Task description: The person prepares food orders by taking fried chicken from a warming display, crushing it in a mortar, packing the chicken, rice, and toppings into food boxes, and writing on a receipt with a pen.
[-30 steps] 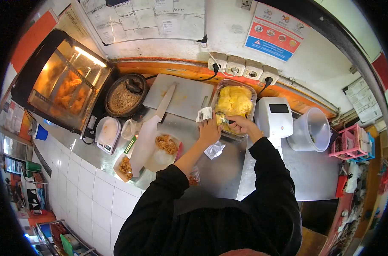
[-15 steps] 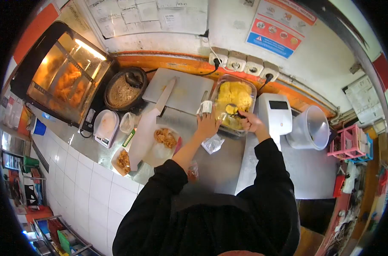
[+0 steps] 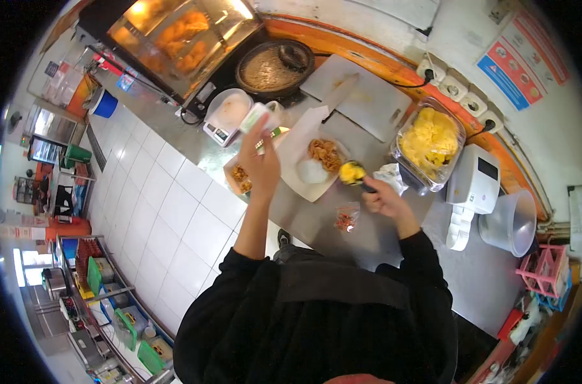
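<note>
My right hand grips the dark handle of a serving spoon heaped with yellow food. The spoon hangs just right of an open paper box with fried chicken and white rice inside. My left hand is raised left of that box, its fingers around a small white item with some green; blur hides its kind. Another paper box with fried food is partly behind my left hand. A clear lidless container of yellow food stands at the right.
A small bag of red sauce and a crumpled white wrapper lie on the counter. Behind are a scale, a stone mortar, a cutting board with a knife, and a heated display cabinet. A white printer stands right.
The view has turned. My right hand has carried the spoon from the yellow food container to beside the paper box. My left hand has moved left from the container and is lifted with the white item.
</note>
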Motion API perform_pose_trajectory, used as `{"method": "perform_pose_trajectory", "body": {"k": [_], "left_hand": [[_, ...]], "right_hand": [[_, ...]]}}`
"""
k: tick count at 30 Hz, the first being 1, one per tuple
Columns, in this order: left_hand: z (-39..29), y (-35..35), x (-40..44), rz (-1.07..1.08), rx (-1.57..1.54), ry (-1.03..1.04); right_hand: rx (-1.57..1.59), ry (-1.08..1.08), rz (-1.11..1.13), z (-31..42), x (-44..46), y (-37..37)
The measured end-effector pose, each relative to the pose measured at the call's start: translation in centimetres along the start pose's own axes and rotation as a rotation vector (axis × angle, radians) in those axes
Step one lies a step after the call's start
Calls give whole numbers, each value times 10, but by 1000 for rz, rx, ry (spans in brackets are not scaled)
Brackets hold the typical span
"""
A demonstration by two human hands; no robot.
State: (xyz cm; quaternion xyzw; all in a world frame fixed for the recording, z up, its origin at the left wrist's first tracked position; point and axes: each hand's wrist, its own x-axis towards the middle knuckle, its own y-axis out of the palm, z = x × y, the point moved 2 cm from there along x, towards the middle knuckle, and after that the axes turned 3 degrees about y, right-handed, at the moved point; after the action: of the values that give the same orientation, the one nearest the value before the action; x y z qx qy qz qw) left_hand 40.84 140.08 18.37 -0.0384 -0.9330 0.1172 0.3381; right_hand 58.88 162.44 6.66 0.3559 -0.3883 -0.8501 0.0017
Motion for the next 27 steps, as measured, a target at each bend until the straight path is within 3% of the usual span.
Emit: {"method": "perform_pose_trajectory", "body": {"k": [3, 5, 6, 8, 12, 13, 15, 17, 18, 19, 20, 21, 22, 23, 25, 27], "left_hand": [[7, -42, -3, -137, 9, 19], [10, -59, -10, -165, -7, -54], [11, -64, -13, -169, 4, -44], [14, -73, -18, -168, 16, -47], [26, -74, -26, -189, -71, -54], [22, -71, -26, -185, -75, -55], [11, -59, -22, -233, -93, -4], [5, -49, -23, -178, -44, 48], [1, -41, -24, -133, 12, 101], [4, -33, -30, -113, -37, -31], [1, -25, -29, -72, 106, 86], [-2, -14, -31, -52, 69, -2], [-7, 0, -32, -46, 44, 36], [-13, 14, -34, -41, 24, 74], [-31, 39, -39, 54, 20, 109], [-46, 65, -45, 154, 2, 155]], "right_hand": [[-258, -93, -22, -25, 56, 25], [-1225, -635, -358, -35, 67, 51], [-1225, -632, -353, -37, 68, 60], [-1861, -503, -546, -36, 58, 82], [-1668, -583, -543, -50, 83, 47], [-1449, -924, -532, -54, 96, 28], [-1201, -1245, -535, -46, 80, 10], [-148, -349, -150, -26, 32, 10], [-47, -427, -223, -14, 3, 20], [-32, -473, -268, -6, -16, 6], [-194, -635, -498, 8, -38, -14], [-355, -778, -737, 20, -61, -35], [-679, -917, -1025, 28, -78, -64], [-651, -936, -1079, 38, -94, -76], [-1426, -407, -1607, 58, -119, -88], [-1444, -129, -1518, 77, -108, -117]]}}
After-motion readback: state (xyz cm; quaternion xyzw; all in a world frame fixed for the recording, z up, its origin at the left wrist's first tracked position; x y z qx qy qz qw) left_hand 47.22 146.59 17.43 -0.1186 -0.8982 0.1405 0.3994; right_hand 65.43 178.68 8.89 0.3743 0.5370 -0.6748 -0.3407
